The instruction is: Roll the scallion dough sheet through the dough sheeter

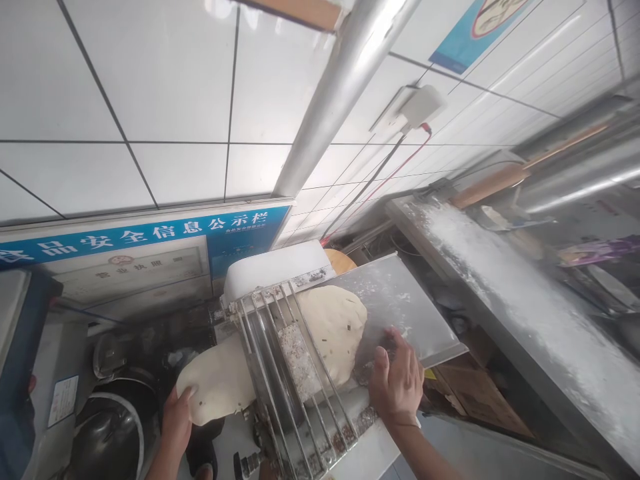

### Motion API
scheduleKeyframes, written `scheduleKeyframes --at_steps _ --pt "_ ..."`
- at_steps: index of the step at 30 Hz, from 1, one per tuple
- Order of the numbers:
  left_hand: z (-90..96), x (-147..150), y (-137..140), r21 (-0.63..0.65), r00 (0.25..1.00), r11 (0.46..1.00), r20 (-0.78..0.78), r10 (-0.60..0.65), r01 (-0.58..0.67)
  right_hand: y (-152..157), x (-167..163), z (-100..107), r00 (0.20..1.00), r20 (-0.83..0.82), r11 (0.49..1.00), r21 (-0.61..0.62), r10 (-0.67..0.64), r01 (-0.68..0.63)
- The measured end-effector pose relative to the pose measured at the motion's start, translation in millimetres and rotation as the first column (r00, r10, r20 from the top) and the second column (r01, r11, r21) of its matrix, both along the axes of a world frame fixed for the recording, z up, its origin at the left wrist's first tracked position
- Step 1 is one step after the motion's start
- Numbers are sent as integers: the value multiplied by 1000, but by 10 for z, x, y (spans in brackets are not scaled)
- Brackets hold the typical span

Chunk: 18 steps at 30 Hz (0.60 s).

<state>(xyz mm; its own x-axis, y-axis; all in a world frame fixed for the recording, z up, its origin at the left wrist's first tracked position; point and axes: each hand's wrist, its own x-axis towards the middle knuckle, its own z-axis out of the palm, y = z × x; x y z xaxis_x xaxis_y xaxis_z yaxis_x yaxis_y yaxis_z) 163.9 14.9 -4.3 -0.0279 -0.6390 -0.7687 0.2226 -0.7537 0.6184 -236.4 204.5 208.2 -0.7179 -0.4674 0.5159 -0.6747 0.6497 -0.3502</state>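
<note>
A pale sheet of dough (pixel 217 383) runs through a dough roller machine (pixel 273 367), under its guard of metal bars. One part of the sheet hangs out on the left; the wider part lies on the metal feed tray (pixel 400 293) to the right, with small dark specks in it. At the left end, my left hand (pixel 176 421) pinches the dough's edge between thumb and fingers. My right hand (pixel 397 377) is over the tray's near edge, just right of the dough, fingers spread and nothing held. Whether its fingertips touch the tray I cannot tell.
To the right stands a worktop (pixel 505 300) dusted with flour, with a wooden rolling pin (pixel 493 185) at its far end. A dark round pot (pixel 107 433) sits low at left. Behind are a tiled wall, a metal pipe (pixel 345 87) and a plug (pixel 423 107) with hanging cords.
</note>
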Motion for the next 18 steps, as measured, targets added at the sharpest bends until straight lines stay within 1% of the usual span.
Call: scheduleKeyframes --at_steps 3,8,11,14,18 --pt "61 -3 10 3 1000 1000 -15 19 -19 3 -7 -1 1000 -6 1000 2 2 -2" --pt "176 22 10 38 999 999 -49 -4 5 0 -18 -9 1000 -30 1000 4 0 0" --pt "227 13 15 29 997 1000 -73 -5 7 0 -15 -5 1000 -30 1000 5 1 -1" --pt "255 -19 21 37 998 999 -57 9 -7 2 -7 -2 1000 -29 1000 4 4 -4" --pt "236 -42 22 24 997 999 -71 30 -28 -1 2 0 1000 -27 1000 6 -9 9"
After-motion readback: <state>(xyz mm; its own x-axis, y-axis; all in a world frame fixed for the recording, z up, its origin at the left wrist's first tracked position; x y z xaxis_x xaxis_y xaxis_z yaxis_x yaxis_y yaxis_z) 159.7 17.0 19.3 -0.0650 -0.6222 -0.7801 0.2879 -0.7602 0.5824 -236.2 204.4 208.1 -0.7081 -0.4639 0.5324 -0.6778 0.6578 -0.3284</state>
